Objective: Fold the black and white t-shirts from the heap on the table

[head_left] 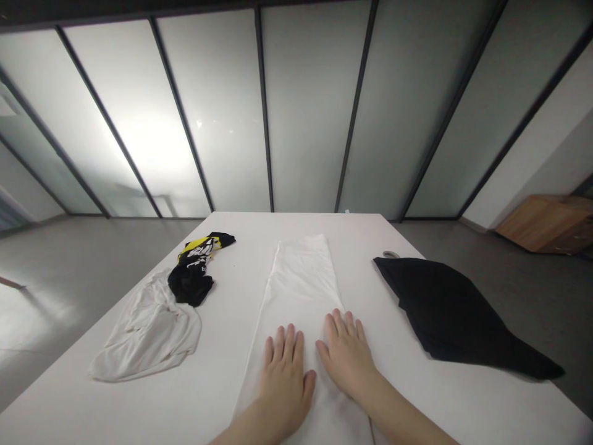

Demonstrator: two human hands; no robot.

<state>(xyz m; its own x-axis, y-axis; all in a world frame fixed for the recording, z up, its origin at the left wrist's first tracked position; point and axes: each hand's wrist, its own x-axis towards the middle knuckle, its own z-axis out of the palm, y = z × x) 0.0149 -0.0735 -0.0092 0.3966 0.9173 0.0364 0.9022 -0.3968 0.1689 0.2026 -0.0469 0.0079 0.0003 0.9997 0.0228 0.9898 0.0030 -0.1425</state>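
A long piece of white cloth, likely a garment folded lengthwise, lies flat along the middle of the table, its far end narrower. My left hand rests palm down on its near part, fingers stretched forward and thumb out to the right. To the right of it my right hand also lies flat, near the cloth's right edge, fingers slightly spread. Neither hand grips anything. The near end of the cloth runs under my forearms and out of the frame.
On the white table, a crumpled white garment lies at left, touching a black and yellow printed garment. A black cloth spreads at right, with a small grey ring-shaped item behind it. Frosted glass panels stand beyond.
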